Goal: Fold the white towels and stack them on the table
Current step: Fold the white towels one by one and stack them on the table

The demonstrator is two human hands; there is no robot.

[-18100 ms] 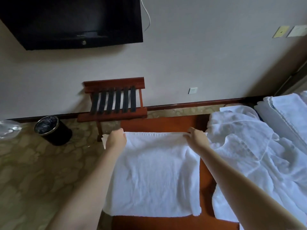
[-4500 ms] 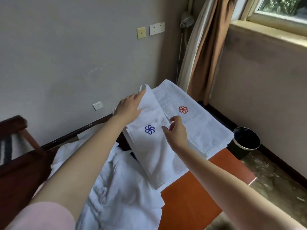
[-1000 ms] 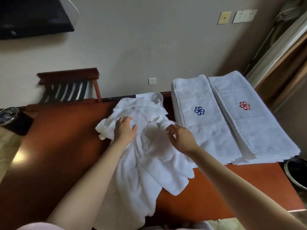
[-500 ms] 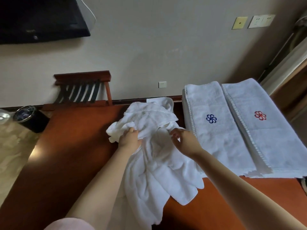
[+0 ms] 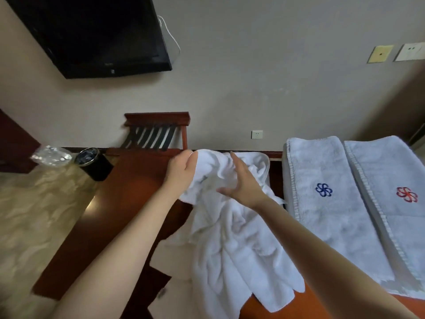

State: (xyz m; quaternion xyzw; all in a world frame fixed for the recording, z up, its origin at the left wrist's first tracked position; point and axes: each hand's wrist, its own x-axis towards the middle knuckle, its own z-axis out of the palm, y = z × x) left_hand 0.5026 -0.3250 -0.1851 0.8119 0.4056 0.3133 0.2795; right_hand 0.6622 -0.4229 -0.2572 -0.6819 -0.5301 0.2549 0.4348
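A crumpled white towel [image 5: 232, 240] hangs from my left hand [image 5: 180, 173], which grips its bunched upper part above the reddish-brown table [image 5: 128, 194]. Its lower end drapes over the table's near edge. My right hand [image 5: 241, 183] is spread with straight fingers against the towel's bunched top, just right of the left hand. To the right lie two folded white towels side by side: one with a blue flower emblem [image 5: 322, 203] and one with a red flower emblem [image 5: 395, 199].
A wooden luggage rack [image 5: 158, 132] stands against the wall behind the table. A black waste bin [image 5: 93, 163] sits on the marbled floor at the left, with clear plastic [image 5: 49, 155] beside it. A dark TV [image 5: 92, 33] hangs on the wall.
My left hand has lifted the bunched towel up off the table toward the far edge. My right hand has let its fingers straighten against the towel. The view has shifted left.
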